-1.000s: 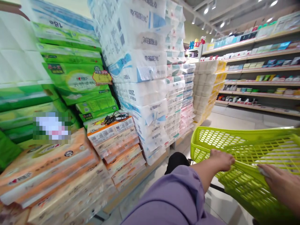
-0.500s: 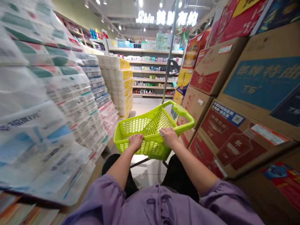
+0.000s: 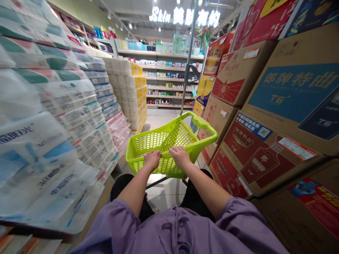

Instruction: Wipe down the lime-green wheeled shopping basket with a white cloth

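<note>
In front of my knees stands a bright green plastic shopping cart basket [image 3: 148,143] with perforated walls, turned sideways so that its handle [image 3: 205,128] points to the right. My left hand [image 3: 153,159] is closed over the near rim, left of the middle. Farther right along the same rim, my right hand [image 3: 180,157] grips it from above, fingers curled over the edge. The basket's visible inside holds nothing. Below it, dark frame legs show in part between my legs.
Wrapped tissue packs [image 3: 66,95] are piled high on the left, with yellow-and-white packs [image 3: 132,91] beyond. Stacked cardboard cartons [image 3: 296,81] line the right side. A metal pole [image 3: 188,63] rises behind the cart. Shelves of small goods [image 3: 169,76] stand at the back, across a tiled floor.
My right hand has slid left along the rim, closer to my left hand. The view has shifted slightly, and the cart appears a little farther left.
</note>
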Tool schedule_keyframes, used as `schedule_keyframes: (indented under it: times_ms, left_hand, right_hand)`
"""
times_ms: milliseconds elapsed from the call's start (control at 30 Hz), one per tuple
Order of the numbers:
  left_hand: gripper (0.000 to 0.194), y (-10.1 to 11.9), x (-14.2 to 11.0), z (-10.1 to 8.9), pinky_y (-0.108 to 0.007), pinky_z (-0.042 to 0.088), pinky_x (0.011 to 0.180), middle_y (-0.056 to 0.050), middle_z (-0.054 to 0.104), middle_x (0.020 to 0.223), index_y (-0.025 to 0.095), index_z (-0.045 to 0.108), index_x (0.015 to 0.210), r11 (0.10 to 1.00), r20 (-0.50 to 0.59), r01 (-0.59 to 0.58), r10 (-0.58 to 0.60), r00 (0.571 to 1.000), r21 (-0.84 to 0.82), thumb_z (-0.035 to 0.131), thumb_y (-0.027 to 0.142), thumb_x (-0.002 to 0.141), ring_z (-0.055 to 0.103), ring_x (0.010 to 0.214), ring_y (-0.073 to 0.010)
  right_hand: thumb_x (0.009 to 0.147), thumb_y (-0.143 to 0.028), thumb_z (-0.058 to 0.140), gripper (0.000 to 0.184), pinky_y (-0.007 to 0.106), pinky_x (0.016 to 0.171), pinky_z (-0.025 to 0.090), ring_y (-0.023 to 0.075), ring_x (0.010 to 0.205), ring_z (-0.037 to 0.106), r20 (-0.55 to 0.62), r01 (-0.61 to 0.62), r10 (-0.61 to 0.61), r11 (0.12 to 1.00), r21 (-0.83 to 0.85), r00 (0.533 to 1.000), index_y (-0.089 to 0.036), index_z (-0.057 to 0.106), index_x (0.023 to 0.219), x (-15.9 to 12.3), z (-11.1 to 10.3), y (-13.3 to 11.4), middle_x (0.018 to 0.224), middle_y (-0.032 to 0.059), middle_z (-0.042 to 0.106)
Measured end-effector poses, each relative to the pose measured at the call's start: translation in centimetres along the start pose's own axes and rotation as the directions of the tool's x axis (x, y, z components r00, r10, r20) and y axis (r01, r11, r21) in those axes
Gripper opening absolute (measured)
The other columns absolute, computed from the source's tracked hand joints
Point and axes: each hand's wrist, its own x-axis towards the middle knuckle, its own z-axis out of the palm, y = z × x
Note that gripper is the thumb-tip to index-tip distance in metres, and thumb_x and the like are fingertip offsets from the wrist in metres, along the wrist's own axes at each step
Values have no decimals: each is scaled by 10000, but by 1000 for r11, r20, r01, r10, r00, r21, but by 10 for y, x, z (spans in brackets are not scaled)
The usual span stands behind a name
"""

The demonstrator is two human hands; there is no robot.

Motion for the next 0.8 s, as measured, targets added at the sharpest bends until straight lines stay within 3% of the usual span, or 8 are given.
schedule_keyframes:
  times_ms: [233, 467, 633, 800]
  left_hand:
    - [361, -1, 1, -1, -364, 315, 925, -26, 688, 1039, 272, 632, 984, 1000, 9, 10, -10, 1000, -7, 294, 398, 975, 557, 1062, -218]
    - [344, 4, 0, -2, -359, 321, 941, -21, 687, 1050, 279, 632, 983, 1000, 9, 11, -11, 1000, -20, 304, 380, 975, 564, 1053, -205]
    - [360, 2, 0, -2, -370, 319, 954, -24, 694, 1054, 279, 637, 992, 1000, 14, 6, -6, 1000, -14, 293, 386, 975, 565, 1057, -212]
    - [358, 1, 1, -2, -366, 313, 968, -1, 686, 1123, 311, 658, 1006, 1000, 22, 1, -1, 1000, -13, 313, 401, 969, 551, 1096, -215]
  right_hand:
    - [829, -157, 518, 332, 395, 1040, 249, 241, 1089, 511, -117, -120, 117, 993, -18, 986, -225, 647, 1127, -17, -32, 62, 1207, 67, 643]
    - [768, -137, 499, 313, 391, 993, 308, 242, 1038, 544, -330, -283, 275, 959, 26, 903, -209, 683, 1010, -26, -45, 104, 1103, 77, 679]
    - [734, -97, 475, 326, 368, 972, 350, 252, 1027, 519, -334, -279, 273, 960, 31, 902, -193, 680, 968, -24, -40, 104, 1054, 90, 664]
    - [772, -83, 466, 301, 370, 974, 347, 260, 1035, 490, -253, -240, 239, 970, 26, 938, -177, 667, 974, -18, -28, 77, 1034, 108, 644]
